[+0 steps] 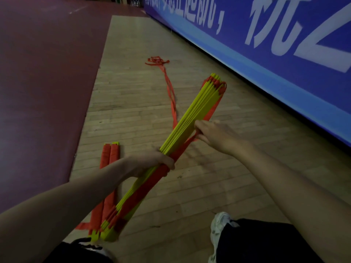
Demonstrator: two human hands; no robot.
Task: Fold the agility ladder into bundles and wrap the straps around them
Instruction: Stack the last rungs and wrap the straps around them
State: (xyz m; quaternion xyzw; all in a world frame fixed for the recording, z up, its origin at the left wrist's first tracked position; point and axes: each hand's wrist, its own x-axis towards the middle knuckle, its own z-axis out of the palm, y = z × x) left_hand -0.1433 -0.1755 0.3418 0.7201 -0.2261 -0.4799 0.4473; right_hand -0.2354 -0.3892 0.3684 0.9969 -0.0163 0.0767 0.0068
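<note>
**Knees (266, 242) low, ladder bundle (191, 114) in both hands**

Yellow-and-red bundle tilts above wooden floor (190, 186). Left hand (152, 164) grips its middle, fingers curled round. Right hand (212, 134), higher along the bundle, seemingly pinches the red strap (173, 109), which trails away beyond it. Second bundle (109, 158) lies flat, left of it.

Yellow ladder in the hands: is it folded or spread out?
Folded. The yellow-and-orange agility ladder is one stacked bundle of rungs, gripped by the left hand.
</note>
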